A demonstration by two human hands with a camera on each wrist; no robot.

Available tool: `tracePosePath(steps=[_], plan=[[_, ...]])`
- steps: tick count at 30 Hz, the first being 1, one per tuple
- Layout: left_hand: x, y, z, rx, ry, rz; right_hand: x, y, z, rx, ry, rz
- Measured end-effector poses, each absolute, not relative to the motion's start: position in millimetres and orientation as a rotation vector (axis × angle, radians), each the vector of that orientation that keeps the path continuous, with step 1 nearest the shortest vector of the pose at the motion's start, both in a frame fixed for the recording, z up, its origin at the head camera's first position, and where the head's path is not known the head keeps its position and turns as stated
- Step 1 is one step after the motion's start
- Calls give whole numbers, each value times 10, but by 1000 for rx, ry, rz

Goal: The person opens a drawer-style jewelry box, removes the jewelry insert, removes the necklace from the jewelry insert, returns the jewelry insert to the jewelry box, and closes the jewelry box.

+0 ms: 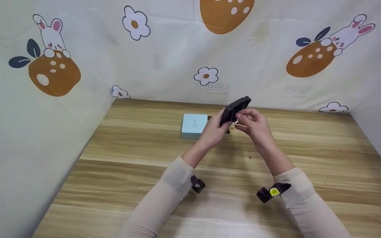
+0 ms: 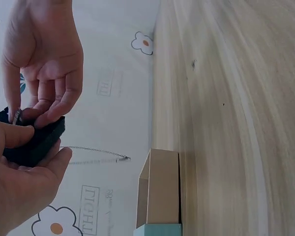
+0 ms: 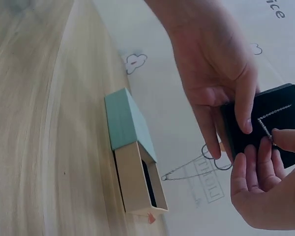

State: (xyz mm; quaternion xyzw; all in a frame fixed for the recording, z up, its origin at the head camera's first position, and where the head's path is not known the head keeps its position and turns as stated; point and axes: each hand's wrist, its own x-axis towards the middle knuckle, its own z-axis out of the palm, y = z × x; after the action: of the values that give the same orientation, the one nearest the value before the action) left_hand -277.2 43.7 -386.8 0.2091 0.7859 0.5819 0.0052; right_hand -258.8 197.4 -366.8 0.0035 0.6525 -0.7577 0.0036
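My left hand (image 1: 214,130) grips a black square jewelry pad (image 1: 234,109), thumb on its front face and fingers behind. The pad is held up tilted above the box. A silver necklace chain (image 3: 274,112) lies in an angled line across the pad's front. With thumb and fingertips, my right hand (image 1: 255,127) pinches the chain at the pad's face, as the right wrist view shows. A further length of the necklace (image 2: 101,151) hangs below the pad in a narrow loop. In the left wrist view, fingers hide much of the pad.
A light blue box sleeve (image 1: 194,124) lies on the wooden table (image 1: 137,148) behind the hands, its tan inner tray (image 3: 130,179) pulled partly out to the right, with black lining inside. A patterned cloth wall (image 1: 164,66) rises at the table's back edge.
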Motion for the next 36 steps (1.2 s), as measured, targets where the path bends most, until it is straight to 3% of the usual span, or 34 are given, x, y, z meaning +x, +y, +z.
tracePosePath(steps=[16,36], plan=[[-2787,406,-3968,567,2503,1807,-2445,2037,-3418,-77,1724,-2526],[-2777,408,-4066,684,2525,1641,-2439,2064,-3355,-107,1650,-2541]])
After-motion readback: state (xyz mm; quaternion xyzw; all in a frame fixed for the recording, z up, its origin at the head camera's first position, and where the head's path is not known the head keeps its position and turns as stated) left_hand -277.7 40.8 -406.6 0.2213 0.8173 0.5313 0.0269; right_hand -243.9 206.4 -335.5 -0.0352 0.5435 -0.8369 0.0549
